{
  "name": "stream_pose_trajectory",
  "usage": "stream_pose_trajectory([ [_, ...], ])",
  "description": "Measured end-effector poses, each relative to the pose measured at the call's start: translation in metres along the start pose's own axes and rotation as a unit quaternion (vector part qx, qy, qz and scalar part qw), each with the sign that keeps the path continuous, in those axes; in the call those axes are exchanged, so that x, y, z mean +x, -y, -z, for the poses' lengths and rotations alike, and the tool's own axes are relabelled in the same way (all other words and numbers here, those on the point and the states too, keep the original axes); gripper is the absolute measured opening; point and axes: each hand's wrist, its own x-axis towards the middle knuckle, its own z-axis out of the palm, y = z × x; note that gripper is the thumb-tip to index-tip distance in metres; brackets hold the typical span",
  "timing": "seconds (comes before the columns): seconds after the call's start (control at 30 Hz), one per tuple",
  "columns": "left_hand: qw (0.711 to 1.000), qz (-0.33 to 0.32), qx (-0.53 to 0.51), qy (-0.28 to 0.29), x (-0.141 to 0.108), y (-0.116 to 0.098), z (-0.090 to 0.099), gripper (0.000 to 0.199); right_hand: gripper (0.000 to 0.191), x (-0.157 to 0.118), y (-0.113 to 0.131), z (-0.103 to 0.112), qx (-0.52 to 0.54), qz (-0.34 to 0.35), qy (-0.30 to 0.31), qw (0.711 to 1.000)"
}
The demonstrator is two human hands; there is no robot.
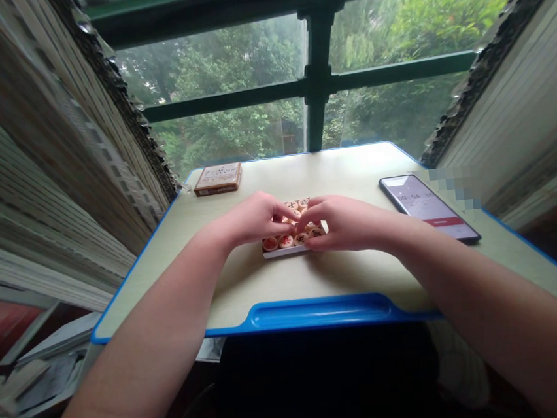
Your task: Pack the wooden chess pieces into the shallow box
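Round Chinese chess pieces (286, 241) with red and black characters lie in rows in a shallow white box (287, 253) at the middle of the table. From the left, my left hand (256, 219) reaches over the box, its thumb and fingertips apart and touching the pieces near the middle. On the other side my right hand (341, 222) curves over the box's right end. Its thumb and fingers are apart, with fingertips against the pieces. Both hands cover part of the pieces, and no piece is seen lifted out.
A brown printed box (218, 178) lies at the table's back left. To the right, a phone (431, 207) shows a running timer. The table (246, 284) has a blue edge and a blue front trough (320, 311). A green-framed window (315, 80) stands behind, with curtains at both sides.
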Motion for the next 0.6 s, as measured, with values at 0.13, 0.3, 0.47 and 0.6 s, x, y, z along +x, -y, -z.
stream_pose_trajectory([
  [0.13, 1.0, 0.001, -0.008, 0.011, 0.002, 0.0, -0.003, 0.023, 0.022, 0.0, -0.001, 0.0, -0.01, 0.025, 0.017, 1.0],
  [0.3, 1.0, -0.004, -0.019, -0.007, 0.002, 0.0, -0.006, 0.02, 0.02, 0.0, -0.001, -0.001, -0.005, 0.048, 0.016, 0.999],
  [0.47, 1.0, -0.018, -0.007, -0.002, 0.002, -0.002, -0.006, 0.018, 0.016, 0.004, -0.001, -0.007, -0.014, 0.018, -0.024, 0.999],
  [0.6, 1.0, -0.022, 0.0, -0.002, 0.002, -0.002, -0.006, 0.019, 0.015, 0.009, -0.002, -0.013, -0.023, -0.006, -0.025, 0.999],
])
